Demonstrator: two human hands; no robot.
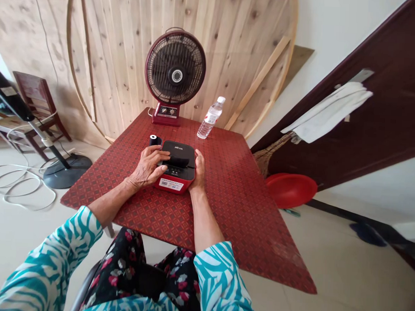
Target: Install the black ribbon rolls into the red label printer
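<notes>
A boxy red and black device, which looks like a small printer (180,149), rests on the patterned red table (226,188). White lettering marks its black lid, and a white label is stuck on its red front. My left hand (150,164) lies over its left top edge, fingers stretched across the lid. Against its right side, my right hand (199,171) is closed along the edge, its lower fingers partly hidden. Just beyond my left fingers stands a small black roll (155,140) with a white core.
At the table's back are a dark red fan (175,71) and a water bottle (210,118). Left of the table stand a floor fan base (67,170), loose white cable (19,179) and a wooden chair (36,97). A red basin (291,189) lies right, below a hanging white cloth (329,110).
</notes>
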